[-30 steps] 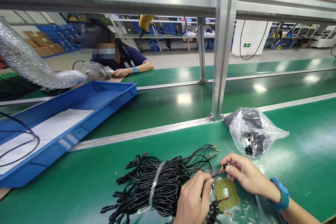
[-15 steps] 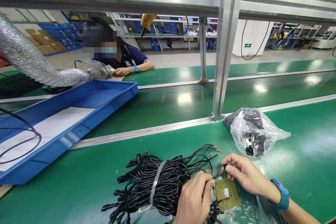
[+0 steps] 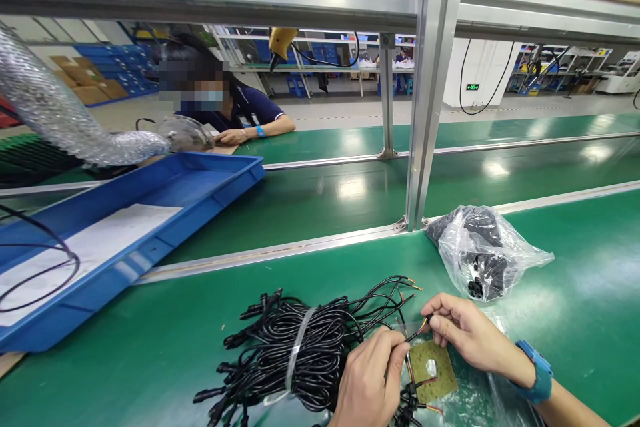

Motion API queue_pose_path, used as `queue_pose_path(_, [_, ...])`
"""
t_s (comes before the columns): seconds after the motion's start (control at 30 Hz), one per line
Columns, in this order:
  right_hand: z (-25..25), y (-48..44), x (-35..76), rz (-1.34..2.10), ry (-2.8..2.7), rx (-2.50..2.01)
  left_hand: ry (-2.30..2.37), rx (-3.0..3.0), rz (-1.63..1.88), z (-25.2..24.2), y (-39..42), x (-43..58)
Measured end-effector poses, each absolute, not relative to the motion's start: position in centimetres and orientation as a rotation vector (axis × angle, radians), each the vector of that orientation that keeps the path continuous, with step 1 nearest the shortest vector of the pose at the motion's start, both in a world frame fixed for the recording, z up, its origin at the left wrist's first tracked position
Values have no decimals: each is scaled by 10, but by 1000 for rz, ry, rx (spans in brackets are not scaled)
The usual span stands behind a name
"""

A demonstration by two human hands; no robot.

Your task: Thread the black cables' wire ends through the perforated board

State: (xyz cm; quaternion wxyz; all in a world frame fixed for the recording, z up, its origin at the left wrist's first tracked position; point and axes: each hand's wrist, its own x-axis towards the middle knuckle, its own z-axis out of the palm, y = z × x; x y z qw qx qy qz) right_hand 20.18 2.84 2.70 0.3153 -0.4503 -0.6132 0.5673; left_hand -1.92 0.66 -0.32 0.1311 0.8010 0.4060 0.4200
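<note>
A bundle of black cables (image 3: 295, 350), tied with a clear band, lies on the green bench in front of me. My left hand (image 3: 370, 380) is closed in a pinch on a thin cable with red and yellow wire ends. My right hand (image 3: 465, 333), with a blue wristband, pinches a small black part (image 3: 429, 317) at the tip of those wires. Under both hands lies a yellow-green sponge pad (image 3: 433, 368) with a hole in it, resting on clear plastic film.
A clear bag of black parts (image 3: 480, 253) sits right of an aluminium post (image 3: 425, 113). A blue tray (image 3: 125, 233) with white paper and a black cable stands at the left, under a silver flexible duct (image 3: 55, 120). A co-worker (image 3: 225, 113) sits across the conveyor.
Nothing has visibly changed apart from a slight shift of the view; both hands keep their pinch on the wire.
</note>
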Motion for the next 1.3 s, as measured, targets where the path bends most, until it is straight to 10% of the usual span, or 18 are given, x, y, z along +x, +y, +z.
queue_pose_path(1.3, [36, 32, 212, 1293, -1879, -1144, 1141, 2397, 1166, -3, 6, -21])
